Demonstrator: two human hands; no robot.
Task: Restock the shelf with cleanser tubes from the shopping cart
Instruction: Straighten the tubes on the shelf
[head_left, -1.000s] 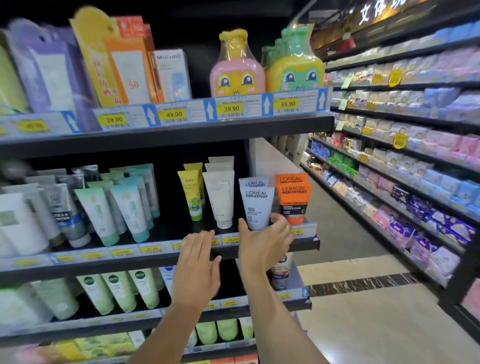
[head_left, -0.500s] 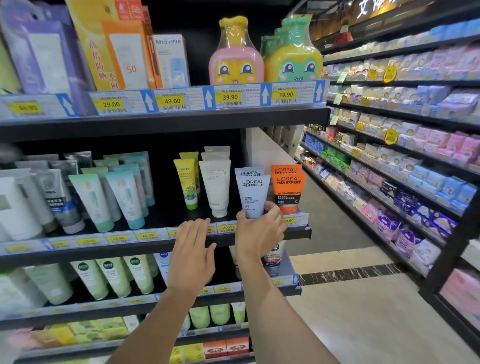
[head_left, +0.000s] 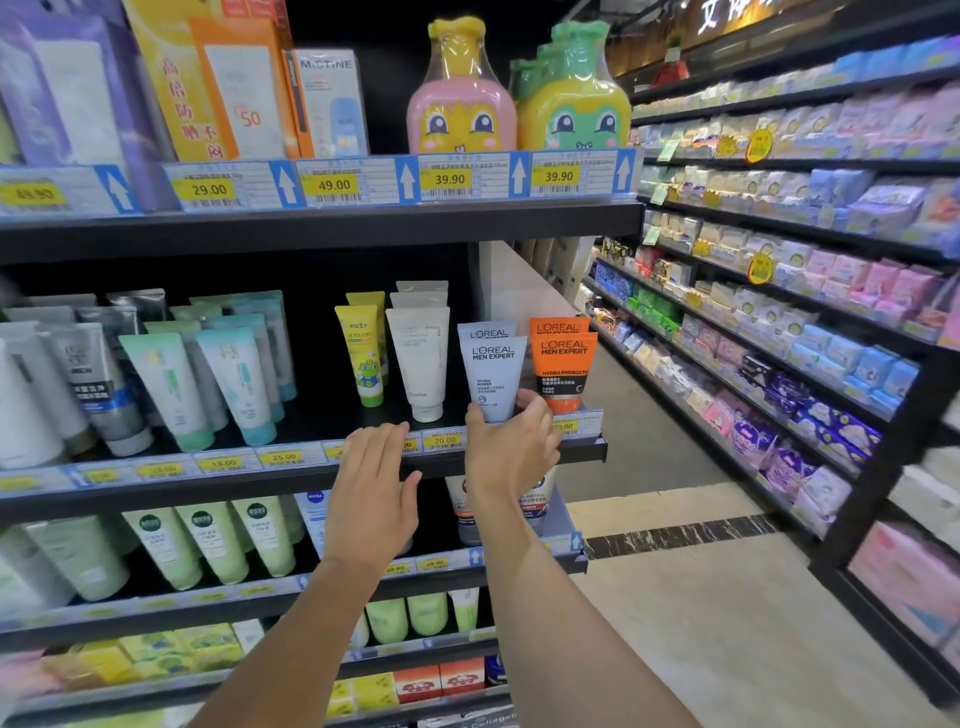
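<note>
- The right hand (head_left: 511, 452) grips the base of the pale blue cleanser tube (head_left: 492, 375), thumb on its left, fingers curled round its right side; the tube stands upright, cap down, on the shelf (head_left: 291, 480)
- Just right of that hand stands an orange tube (head_left: 563, 370); just left, a white tube (head_left: 422, 358)
- The left hand (head_left: 371, 493) hovers flat and empty, fingers spread, below the shelf's price strip (head_left: 280, 458)

Black middle shelf (head_left: 311, 480), yellow price tags (head_left: 283, 457) along its edge: upright cleanser tubes (head_left: 492, 376) standing in rows, caps down.
</note>
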